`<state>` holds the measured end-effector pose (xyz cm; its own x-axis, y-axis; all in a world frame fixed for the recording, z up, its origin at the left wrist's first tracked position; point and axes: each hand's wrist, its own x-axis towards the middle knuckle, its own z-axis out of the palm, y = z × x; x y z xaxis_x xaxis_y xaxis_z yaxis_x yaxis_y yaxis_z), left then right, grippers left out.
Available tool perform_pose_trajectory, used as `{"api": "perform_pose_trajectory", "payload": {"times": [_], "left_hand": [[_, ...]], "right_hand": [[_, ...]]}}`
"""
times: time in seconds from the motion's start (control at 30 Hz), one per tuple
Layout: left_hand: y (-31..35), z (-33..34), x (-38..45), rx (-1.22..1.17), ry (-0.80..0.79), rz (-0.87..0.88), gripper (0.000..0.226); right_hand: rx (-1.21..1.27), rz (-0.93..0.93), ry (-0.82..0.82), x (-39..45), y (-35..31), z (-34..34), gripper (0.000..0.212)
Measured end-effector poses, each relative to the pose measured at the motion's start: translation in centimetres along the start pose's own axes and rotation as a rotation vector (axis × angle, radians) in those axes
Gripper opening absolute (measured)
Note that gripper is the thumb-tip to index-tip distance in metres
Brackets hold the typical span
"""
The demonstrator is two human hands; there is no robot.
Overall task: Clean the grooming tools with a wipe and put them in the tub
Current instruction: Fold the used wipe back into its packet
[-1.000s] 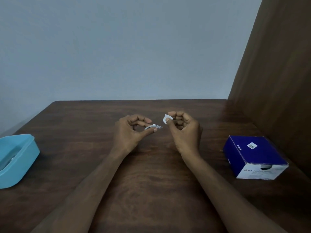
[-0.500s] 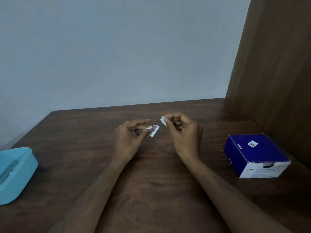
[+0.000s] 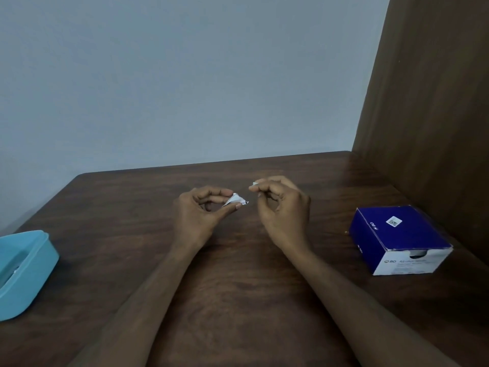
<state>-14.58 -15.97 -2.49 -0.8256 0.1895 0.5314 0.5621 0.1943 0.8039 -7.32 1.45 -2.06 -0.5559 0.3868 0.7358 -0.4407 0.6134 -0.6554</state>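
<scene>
Since the earlier frame, the hands have been drawn further apart at frame centre: the torn wipe sachet [image 3: 236, 200] is pinched by the left hand [image 3: 203, 215], a small torn-off strip [image 3: 254, 184] by the right hand [image 3: 281, 210]. Wipe extraction is judged next; the tub [image 3: 39, 263] sits at lower left, with no tools clearly seen.

On the blue-and-white box [image 3: 399, 239] you can read "BD" on its white front face, and "BD" again on its blue left side; a small QR-style label sits on its top; the remaining print is too blurred.
</scene>
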Motion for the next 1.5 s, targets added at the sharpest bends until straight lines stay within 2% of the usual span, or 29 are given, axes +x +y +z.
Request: {"api": "perform_pose_trajectory", "payload": {"times": [0.2,0.7,0.83,1.03,1.1,1.17,1.23,1.37,1.5], "left_hand": [[0.5,-0.3,-0.1,-0.005,-0.019,-0.015,0.024],[0.9,-0.4,-0.3,0.099,-0.059,-0.033,0.026],[1.0,-0.2,-0.5,0.079,-0.091,-0.040,0.026],[0.7,-0.1,-0.7,0.170,-0.127,0.141,0.029],[0.8,-0.1,-0.8,0.191,-0.118,0.190,0.029],[0.8,0.0,-0.7,0.169,-0.116,0.209,0.021],[0.6,0.0,-0.7,0.099,-0.110,0.166,0.016],[0.5,0.1,-0.4,0.004,-0.065,0.027,0.014],[0.1,0.1,-0.3,0.007,-0.056,0.008,0.011]], "right_hand": [[-0.040,-0.134,-0.080,-0.4,-0.3,0.1,0.012],[-0.111,-0.169,-0.183,-0.2,0.1,0.0,0.011],[-0.148,-0.103,-0.227,-0.3,0.4,0.1,0.011],[-0.193,-0.054,-0.293,0.0,1.3,-0.3,0.010],[-0.164,0.018,-0.287,0.0,1.4,-0.2,0.017],[-0.109,0.108,-0.255,0.0,1.5,0.1,0.024],[-0.042,0.184,-0.235,0.0,1.7,0.5,0.026],[0.034,0.274,-0.288,-0.2,2.0,1.0,0.015],[0.050,0.307,-0.312,-0.3,2.1,1.5,0.013]]}}
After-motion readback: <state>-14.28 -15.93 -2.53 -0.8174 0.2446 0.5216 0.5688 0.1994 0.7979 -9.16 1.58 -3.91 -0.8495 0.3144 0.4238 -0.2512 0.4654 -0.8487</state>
